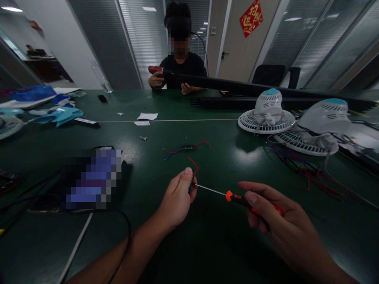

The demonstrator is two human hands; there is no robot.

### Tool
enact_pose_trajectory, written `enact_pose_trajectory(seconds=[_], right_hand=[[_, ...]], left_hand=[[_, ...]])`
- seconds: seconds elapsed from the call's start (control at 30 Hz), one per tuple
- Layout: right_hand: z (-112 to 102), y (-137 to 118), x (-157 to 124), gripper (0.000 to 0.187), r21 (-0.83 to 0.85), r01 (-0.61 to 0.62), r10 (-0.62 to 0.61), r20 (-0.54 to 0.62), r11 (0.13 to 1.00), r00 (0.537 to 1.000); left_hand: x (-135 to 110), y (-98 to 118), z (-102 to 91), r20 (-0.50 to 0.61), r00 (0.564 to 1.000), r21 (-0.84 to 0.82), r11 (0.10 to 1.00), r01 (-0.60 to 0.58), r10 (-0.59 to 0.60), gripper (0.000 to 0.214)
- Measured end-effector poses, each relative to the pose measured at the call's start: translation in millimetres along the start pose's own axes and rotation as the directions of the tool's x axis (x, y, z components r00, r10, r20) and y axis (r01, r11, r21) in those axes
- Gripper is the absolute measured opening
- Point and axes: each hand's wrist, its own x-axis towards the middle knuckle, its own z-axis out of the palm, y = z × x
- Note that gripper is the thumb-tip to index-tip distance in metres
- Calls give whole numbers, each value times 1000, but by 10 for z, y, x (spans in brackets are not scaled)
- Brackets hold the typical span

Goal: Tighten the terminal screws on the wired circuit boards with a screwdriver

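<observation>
My left hand (177, 195) is closed around a small circuit board (191, 184), mostly covered by the fingers, with a red wire curling out at the top. In my right hand (275, 217) is a screwdriver (237, 196) with an orange and black handle, held level. Its thin metal shaft points left and the tip meets the board, though the exact contact spot is too small to make out. Just beyond my left hand, a second small circuit board (188, 147) with red and blue wires lies on the green table (142, 165).
Several wired boards (302, 163) lie at right, near two white fan-like units (266, 114). A phone-like device with a blurred screen (91, 177) stands at left, cables around it. Across the table a person (183, 65) holds a red tool and a long black bar (225, 83).
</observation>
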Motion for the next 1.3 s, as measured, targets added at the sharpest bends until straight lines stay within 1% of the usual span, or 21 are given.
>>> enact_pose_trajectory(seconds=[0.17,0.37,0.53,0.67,0.83,1.07,1.2,1.3], right_hand=[[-6,1,-15,47,0,19,-19,-13,1000,1000],[9,-36,-26,42,-94,75,-80,-47,993,996],[8,-32,-18,47,-171,143,-162,-103,975,981],[-24,-20,-21,50,-217,163,-192,-117,962,974],[-11,-67,-28,48,-250,155,-186,-107,956,977],[27,-93,-35,47,-228,84,-98,-47,970,994],[19,-72,-20,44,-219,97,-110,-45,971,993],[13,-75,-21,41,-232,125,-139,-45,965,989]], left_hand=[[-10,14,2,2,1000,6,1000,25,-25,41],[-4,12,-15,21,1000,34,999,21,-21,40],[-4,8,-14,22,1000,16,1000,6,-7,41],[-16,18,4,14,1000,7,1000,-3,3,44],[-19,21,12,-9,1000,3,1000,2,-2,46],[-11,7,-9,4,1000,41,999,-1,1,43],[-6,-3,-16,21,1000,27,1000,-17,16,43],[-5,-6,-14,24,1000,4,1000,-5,5,42]])
